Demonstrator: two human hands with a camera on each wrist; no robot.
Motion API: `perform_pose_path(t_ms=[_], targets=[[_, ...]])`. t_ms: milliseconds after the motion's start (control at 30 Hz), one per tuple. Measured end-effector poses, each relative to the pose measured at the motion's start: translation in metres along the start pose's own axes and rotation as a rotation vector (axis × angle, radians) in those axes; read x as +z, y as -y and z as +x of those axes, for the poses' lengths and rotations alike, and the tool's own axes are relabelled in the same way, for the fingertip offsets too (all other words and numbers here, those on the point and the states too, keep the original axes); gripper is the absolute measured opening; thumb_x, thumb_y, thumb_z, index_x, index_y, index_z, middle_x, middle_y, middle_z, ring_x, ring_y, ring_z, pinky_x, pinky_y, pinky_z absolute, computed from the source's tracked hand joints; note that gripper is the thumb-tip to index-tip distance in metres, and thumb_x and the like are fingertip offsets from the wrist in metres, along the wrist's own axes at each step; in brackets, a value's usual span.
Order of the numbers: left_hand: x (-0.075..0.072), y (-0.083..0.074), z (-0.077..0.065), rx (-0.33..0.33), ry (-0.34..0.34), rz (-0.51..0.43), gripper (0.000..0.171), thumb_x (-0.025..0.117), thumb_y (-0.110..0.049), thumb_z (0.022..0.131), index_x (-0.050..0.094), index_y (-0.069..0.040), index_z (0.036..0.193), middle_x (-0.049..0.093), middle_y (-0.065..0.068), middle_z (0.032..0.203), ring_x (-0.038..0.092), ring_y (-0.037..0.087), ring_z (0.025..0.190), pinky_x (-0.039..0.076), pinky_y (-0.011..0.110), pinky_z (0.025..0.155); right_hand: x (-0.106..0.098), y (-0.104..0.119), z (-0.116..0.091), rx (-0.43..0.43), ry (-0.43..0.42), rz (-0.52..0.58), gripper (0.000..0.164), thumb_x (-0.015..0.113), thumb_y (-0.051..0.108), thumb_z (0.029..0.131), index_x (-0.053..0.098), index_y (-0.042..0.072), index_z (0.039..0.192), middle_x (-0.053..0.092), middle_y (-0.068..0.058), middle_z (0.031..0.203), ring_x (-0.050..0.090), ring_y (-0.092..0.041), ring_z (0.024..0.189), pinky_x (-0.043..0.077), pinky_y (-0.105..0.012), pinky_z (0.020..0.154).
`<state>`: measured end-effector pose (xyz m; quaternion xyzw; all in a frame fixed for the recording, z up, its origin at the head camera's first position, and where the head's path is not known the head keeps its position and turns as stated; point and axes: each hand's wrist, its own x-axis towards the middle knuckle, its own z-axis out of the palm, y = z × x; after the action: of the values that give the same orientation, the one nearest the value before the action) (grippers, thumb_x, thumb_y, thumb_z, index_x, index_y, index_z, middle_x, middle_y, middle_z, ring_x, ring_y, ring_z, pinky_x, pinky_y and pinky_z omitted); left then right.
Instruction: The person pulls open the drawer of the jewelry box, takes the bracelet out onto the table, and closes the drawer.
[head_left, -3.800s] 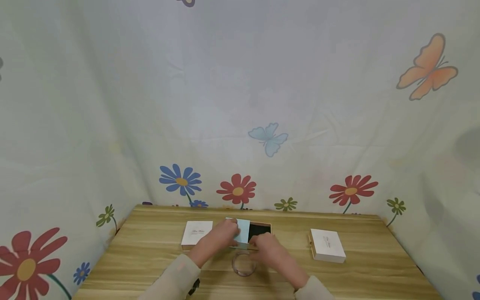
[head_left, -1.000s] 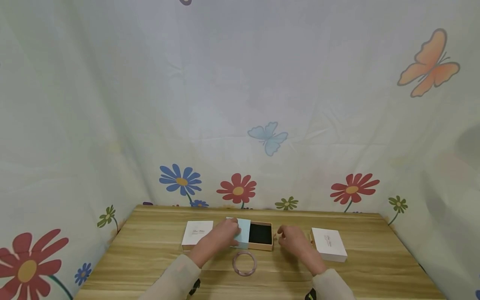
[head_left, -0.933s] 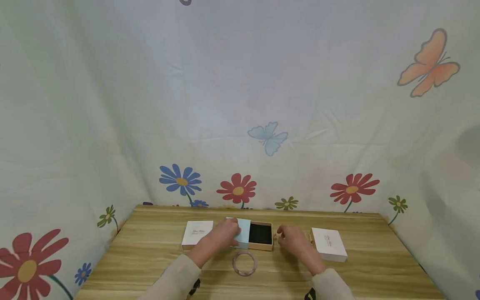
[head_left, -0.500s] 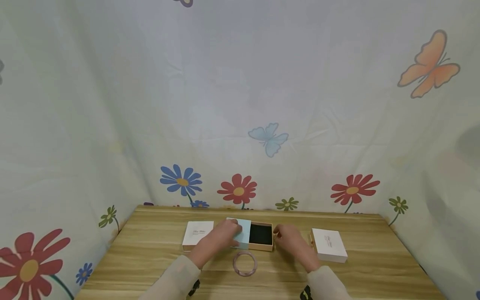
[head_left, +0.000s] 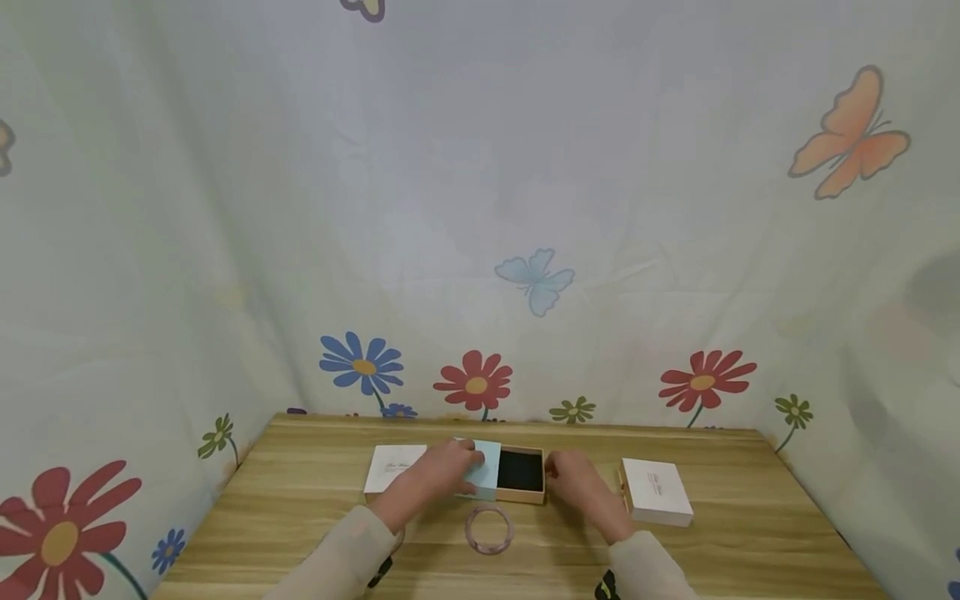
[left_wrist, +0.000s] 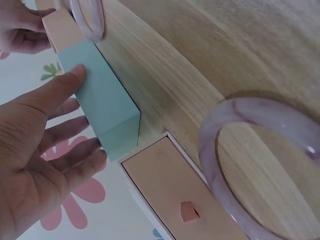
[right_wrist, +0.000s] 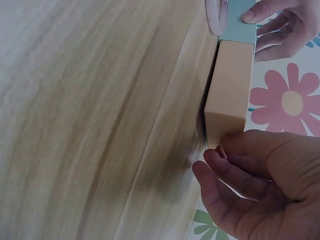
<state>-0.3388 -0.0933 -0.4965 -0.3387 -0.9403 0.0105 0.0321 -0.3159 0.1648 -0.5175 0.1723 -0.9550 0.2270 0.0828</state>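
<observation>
Sticking out of its pale blue sleeve [head_left: 487, 472], the tan drawer [right_wrist: 229, 80] shows a black insert [head_left: 521, 471] and lies near the middle of the table [head_left: 750, 533]. The right hand [head_left: 581, 483] pinches a small tab [right_wrist: 222, 151] at the drawer's outer end between thumb and index finger, the other fingers bent loosely. The left hand [head_left: 438, 471] holds the sleeve, its thumb on the near upper edge and its fingers over the far side. On the person's side lies a pinkish bangle [head_left: 489, 550]; a second bangle [left_wrist: 209, 150] lies farther left, mostly hidden by the left arm in the head view. One white box [head_left: 393, 462] stands left of the sleeve, partly covered by that hand; another white box [head_left: 656, 487] stands right of the right hand. Behind the table hangs a curtain [head_left: 450, 167] printed with flowers and butterflies.
</observation>
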Motion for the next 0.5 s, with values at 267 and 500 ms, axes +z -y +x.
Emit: perform_pose_path(t_ms=[267,500], targets=[[0.0035,0.0006,-0.0001,0.01,-0.015,0.003,0.044,0.088,-0.039,0.078,0.076,-0.017,0.114,0.067,0.002,0.107,0.063,0.014,0.088,0.057,0.032,0.081,0.0055,-0.0026,0.0011,-0.013,-0.02,-0.019,0.008,0.071,-0.006,0.08,0.071,0.002,0.078,0.063,-0.002,0.072,0.048,-0.012,0.065,0.049,-0.031,0.061],[0.0041,0.0019,0.0011,0.026,-0.034,0.013,0.043,0.089,-0.038,0.077,0.076,-0.017,0.112,0.067,0.001,0.105,0.063,0.014,0.087,0.057,0.031,0.079,0.0054,0.0,0.0022,-0.004,-0.035,-0.024,0.01,0.07,-0.007,0.082,0.069,0.001,0.076,0.06,-0.002,0.07,0.046,-0.012,0.063,0.046,-0.029,0.059]])
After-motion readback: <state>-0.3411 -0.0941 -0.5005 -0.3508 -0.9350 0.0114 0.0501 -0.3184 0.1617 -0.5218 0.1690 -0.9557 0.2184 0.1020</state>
